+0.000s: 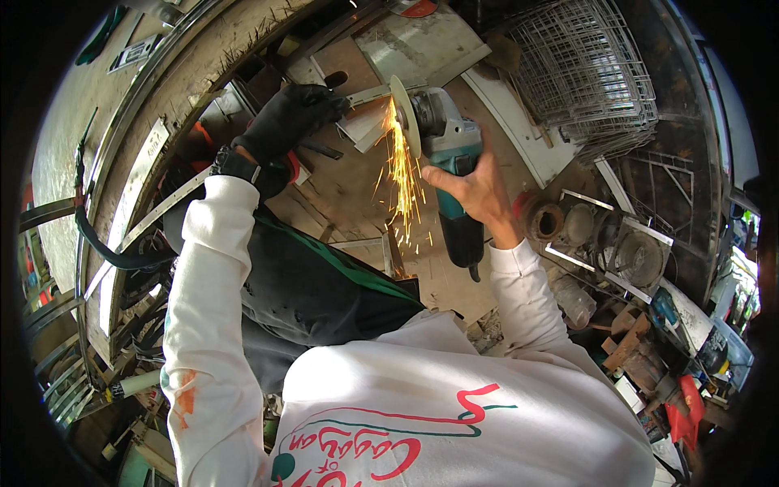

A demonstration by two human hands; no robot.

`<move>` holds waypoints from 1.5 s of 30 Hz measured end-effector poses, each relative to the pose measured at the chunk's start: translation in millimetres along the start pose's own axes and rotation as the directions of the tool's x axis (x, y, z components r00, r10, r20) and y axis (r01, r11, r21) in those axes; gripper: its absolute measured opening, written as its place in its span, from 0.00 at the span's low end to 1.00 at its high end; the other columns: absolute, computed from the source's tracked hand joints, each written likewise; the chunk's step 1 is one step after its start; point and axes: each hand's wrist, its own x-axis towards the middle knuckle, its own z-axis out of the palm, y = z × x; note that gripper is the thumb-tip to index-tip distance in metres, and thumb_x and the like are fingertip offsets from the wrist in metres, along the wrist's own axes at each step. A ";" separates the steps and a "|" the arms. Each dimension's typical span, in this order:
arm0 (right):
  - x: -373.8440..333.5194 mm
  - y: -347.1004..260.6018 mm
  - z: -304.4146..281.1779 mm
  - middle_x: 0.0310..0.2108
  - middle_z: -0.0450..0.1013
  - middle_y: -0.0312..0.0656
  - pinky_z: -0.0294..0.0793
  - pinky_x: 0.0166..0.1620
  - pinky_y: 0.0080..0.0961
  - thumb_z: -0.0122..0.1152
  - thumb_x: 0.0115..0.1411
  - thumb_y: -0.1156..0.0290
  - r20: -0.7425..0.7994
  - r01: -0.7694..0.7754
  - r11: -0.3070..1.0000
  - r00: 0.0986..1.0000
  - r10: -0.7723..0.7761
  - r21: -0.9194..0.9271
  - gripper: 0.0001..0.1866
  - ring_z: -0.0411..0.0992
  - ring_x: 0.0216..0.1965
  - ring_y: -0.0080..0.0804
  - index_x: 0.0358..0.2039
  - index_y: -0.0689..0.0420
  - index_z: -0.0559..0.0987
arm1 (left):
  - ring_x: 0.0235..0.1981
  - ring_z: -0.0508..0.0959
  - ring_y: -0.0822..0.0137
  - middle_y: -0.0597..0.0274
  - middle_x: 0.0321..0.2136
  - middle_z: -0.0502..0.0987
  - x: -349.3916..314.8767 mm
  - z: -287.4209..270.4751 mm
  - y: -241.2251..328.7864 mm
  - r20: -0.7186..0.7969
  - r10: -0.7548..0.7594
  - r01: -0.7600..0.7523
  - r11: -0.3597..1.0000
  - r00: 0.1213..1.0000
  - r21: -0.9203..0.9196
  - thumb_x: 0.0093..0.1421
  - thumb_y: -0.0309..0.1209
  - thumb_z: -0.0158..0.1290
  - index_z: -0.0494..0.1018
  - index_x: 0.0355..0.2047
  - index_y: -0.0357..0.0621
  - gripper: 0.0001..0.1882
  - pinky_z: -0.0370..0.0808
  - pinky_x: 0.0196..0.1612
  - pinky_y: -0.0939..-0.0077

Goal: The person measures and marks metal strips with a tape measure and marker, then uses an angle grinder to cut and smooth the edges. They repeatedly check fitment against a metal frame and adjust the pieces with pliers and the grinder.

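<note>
My bare right hand [480,191] is wrapped round the teal and black body of an angle grinder [454,154], thumb across its near side. The grinder's thin disc [406,122] stands on edge and touches the end of a narrow metal strip [367,96]. A stream of orange sparks [402,174] falls from that contact toward me. In a black glove, my left hand [292,118] is closed on the other end of the strip, left of the disc. The glove hides part of the strip and the fingertips.
Wire racks [580,73] are stacked at the far right. Below them lie round metal parts [641,258] and a light metal frame. A pale board [519,130] leans behind the grinder. On the left runs a long curved-looking metal edge [138,191]. My dark trouser leg [324,276] is close under the sparks.
</note>
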 end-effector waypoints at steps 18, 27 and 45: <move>6.8 1.7 -0.9 0.50 0.76 0.47 0.75 0.57 0.33 0.83 0.48 0.62 0.036 -0.026 0.999 0.999 0.025 0.035 0.46 0.76 0.50 0.36 0.63 0.62 0.66 | 0.28 0.76 0.74 0.63 0.26 0.81 0.7 2.1 5.8 -0.048 -0.054 0.049 0.995 0.997 -0.091 0.70 0.41 0.61 0.84 0.44 0.36 0.18 0.74 0.38 0.74; 2.9 3.1 0.0 0.50 0.76 0.44 0.76 0.56 0.31 0.82 0.49 0.65 0.047 -0.080 0.996 0.996 0.078 0.037 0.45 0.75 0.50 0.32 0.63 0.64 0.66 | 0.38 0.84 0.67 0.59 0.35 0.86 4.0 -0.5 -13.3 -0.009 0.254 -0.250 0.957 0.967 0.149 0.74 0.34 0.55 0.82 0.47 0.37 0.13 0.79 0.47 0.71; 7.1 -3.4 0.7 0.49 0.76 0.44 0.76 0.55 0.32 0.82 0.50 0.62 0.053 -0.029 1.000 0.998 0.030 -0.005 0.46 0.75 0.48 0.32 0.64 0.65 0.66 | 0.39 0.86 0.63 0.56 0.38 0.87 1.2 2.4 -4.8 -0.058 0.112 -0.101 0.981 0.992 0.165 0.72 0.36 0.57 0.84 0.49 0.41 0.13 0.79 0.48 0.69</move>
